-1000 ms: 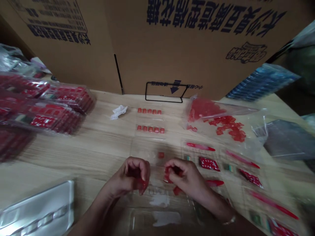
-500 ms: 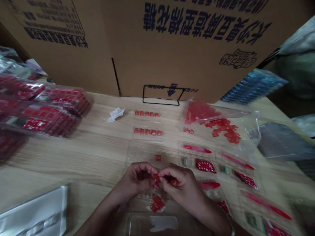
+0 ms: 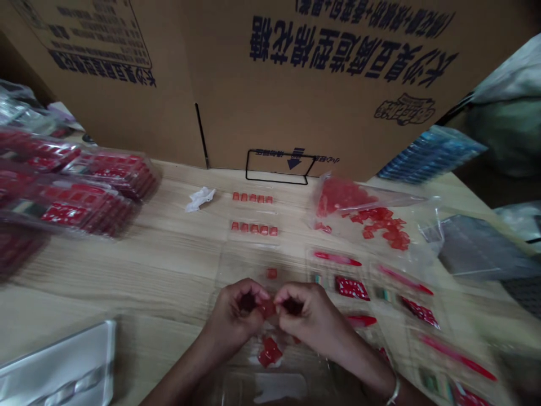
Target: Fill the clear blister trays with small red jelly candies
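Carton with upside-down dark print, upright on the table. Well out in front of the carton's middle, left hand with thumb and fingertips pinched closed on a small red piece. Right hand beside it, grip also closed, fingertips on the same piece's right edge; perhaps more red in the curled fingers, too dark to tell for certain. Farther out from the carton than both hands, a little heap of red pieces. Between hands and carton, a clear tray with one red block; closer to the carton, two rows of five blocks. Near the carton, left of the rows, crumpled white paper. Near its right part, an open clear bag with many red pieces; just beside its right end, a blue stack. Off its left end, stacked red packs. Out in front of its left part, a silvery tray; in front of its right part, clear packs with pink-red pens and dotted red sachets.
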`<state>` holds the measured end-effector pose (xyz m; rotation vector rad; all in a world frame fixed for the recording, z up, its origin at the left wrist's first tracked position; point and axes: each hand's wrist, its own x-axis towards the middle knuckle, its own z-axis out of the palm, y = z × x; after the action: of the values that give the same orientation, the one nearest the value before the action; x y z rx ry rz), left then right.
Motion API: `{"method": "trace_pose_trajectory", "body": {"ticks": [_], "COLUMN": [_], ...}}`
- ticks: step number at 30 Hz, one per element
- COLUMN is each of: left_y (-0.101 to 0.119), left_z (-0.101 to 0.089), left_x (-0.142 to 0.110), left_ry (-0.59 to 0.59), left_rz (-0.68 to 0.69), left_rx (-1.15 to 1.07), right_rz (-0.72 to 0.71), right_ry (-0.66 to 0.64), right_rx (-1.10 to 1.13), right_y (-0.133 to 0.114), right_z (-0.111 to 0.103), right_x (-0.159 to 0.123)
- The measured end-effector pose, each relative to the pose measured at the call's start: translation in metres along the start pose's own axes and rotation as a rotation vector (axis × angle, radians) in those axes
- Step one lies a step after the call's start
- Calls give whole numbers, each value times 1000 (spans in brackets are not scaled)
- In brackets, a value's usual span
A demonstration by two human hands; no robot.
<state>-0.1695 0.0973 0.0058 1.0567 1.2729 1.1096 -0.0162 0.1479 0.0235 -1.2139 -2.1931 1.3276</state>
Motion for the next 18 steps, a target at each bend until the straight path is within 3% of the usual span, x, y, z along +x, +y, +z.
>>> {"method": "trace_pose_trajectory", "body": {"ticks": [5, 10, 12, 15, 18], "left_y": [2, -4, -4, -2, -5], "left_z": [2, 0, -3, -12, -26], "left_x": [-3, -1, -1, 2, 10], "left_ry": [58, 1, -20, -78, 51], "left_rz": [85, -84, -95, -33, 142], "left_rx": [110, -233, -269, -129, 249], "right_rz": [62, 112, 102, 51, -194], "right_ry": [-34, -68, -87, -103, 7], "right_rx": [196, 516, 553, 451, 87], "right_y": [0, 4, 7, 13, 19], "right_z": [2, 2, 4, 5, 0], "right_x": [-3, -6, -7, -3, 12]}}
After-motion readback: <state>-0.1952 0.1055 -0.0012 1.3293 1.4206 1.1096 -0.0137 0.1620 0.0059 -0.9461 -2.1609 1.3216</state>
